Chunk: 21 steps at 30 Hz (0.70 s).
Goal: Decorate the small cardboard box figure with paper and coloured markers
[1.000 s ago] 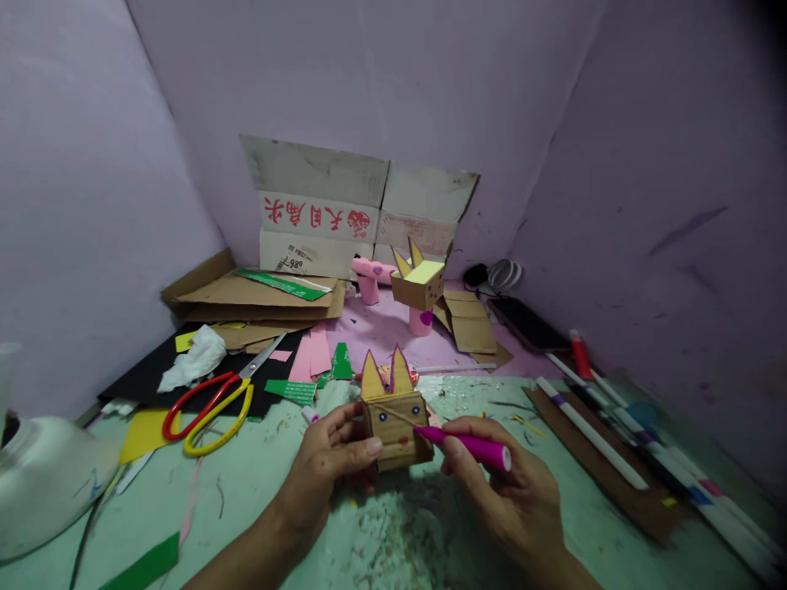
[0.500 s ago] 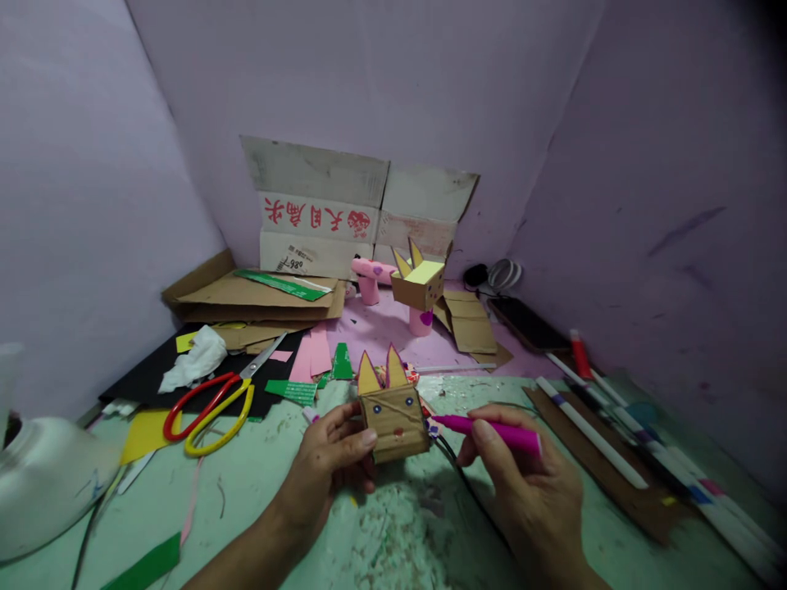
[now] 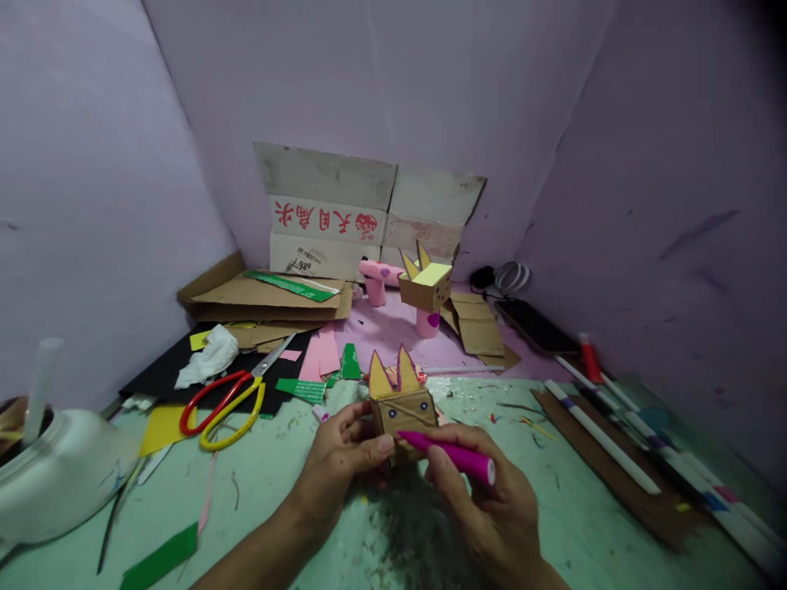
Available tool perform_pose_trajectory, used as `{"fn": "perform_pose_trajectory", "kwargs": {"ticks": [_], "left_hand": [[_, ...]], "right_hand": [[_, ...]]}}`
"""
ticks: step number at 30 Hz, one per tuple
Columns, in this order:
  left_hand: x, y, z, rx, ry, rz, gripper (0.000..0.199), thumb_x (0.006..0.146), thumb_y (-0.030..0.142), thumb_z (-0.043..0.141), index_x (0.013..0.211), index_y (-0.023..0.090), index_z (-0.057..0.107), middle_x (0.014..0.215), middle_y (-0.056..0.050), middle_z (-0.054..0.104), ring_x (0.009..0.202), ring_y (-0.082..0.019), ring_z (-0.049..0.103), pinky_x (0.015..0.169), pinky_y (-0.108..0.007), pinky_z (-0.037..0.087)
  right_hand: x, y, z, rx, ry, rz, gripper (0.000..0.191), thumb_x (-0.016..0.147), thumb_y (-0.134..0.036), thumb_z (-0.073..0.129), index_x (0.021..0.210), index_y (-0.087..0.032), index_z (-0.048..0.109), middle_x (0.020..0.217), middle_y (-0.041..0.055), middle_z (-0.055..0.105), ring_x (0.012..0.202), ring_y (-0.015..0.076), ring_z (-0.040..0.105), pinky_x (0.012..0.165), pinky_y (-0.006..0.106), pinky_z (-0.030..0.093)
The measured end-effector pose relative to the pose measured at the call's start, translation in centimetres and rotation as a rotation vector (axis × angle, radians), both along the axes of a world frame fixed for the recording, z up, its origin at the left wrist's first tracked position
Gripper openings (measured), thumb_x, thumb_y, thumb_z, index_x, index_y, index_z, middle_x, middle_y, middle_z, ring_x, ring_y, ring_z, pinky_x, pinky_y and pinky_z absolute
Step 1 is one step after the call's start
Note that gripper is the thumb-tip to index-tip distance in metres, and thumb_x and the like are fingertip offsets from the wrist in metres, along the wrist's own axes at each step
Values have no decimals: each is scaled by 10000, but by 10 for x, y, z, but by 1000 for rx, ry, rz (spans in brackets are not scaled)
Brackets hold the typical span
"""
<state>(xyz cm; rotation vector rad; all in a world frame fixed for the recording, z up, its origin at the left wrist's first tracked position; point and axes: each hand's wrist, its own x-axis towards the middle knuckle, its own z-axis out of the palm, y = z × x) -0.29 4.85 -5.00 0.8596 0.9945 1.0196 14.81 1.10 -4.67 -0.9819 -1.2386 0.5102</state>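
A small cardboard box head (image 3: 406,407) with two pointed yellow ears outlined in purple and two drawn eyes is upright in my left hand (image 3: 344,459), thumb across its lower left front. My right hand (image 3: 485,492) grips a magenta marker (image 3: 452,455). The marker's tip is at the front of the box, below the eyes; whether it touches cannot be told. The marker and my right fingers hide the lower part of that front. Farther back, a similar eared box head (image 3: 425,287) sits on a pink tube body (image 3: 428,322).
Red-and-yellow scissors (image 3: 237,397), a crumpled tissue (image 3: 212,358) and paper scraps lie left. A white pot (image 3: 74,475) stands at the left edge. Several markers (image 3: 606,442) lie right on a cardboard strip (image 3: 657,516). A phone (image 3: 538,328) and cardboard pieces (image 3: 276,295) are at the back.
My right hand has brought the marker left, from beside the box to its front. The box stays in my left hand. The whole view has shifted slightly.
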Motion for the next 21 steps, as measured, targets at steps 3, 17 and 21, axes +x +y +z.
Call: {"fn": "perform_pose_trajectory", "kwargs": {"ticks": [3,17,21], "left_hand": [[0,0,0,3,-29,-1,754,516,392,886,1148,97,599,955,-155,719,677,-218,664,421,-230,477],[1,-2,5,-4,-52,-12,717,534,357,884,1132,89,593,951,-148,732,642,-179,648,426,-214,489],[2,-1,6,-3,-47,-14,724,533,349,879,1135,77,581,932,-141,730,615,-160,633,420,-209,489]], "right_hand": [[-1,2,-2,37,2,-11,171,820,-159,627,909,-275,717,780,-17,709,647,130,643,650,232,531],[-1,2,-5,24,-57,-7,109,844,-194,622,900,-244,701,758,-3,699,630,143,650,603,231,533],[-1,3,-5,28,-59,-24,116,847,-191,618,898,-250,703,751,-8,686,630,141,643,602,231,537]]}}
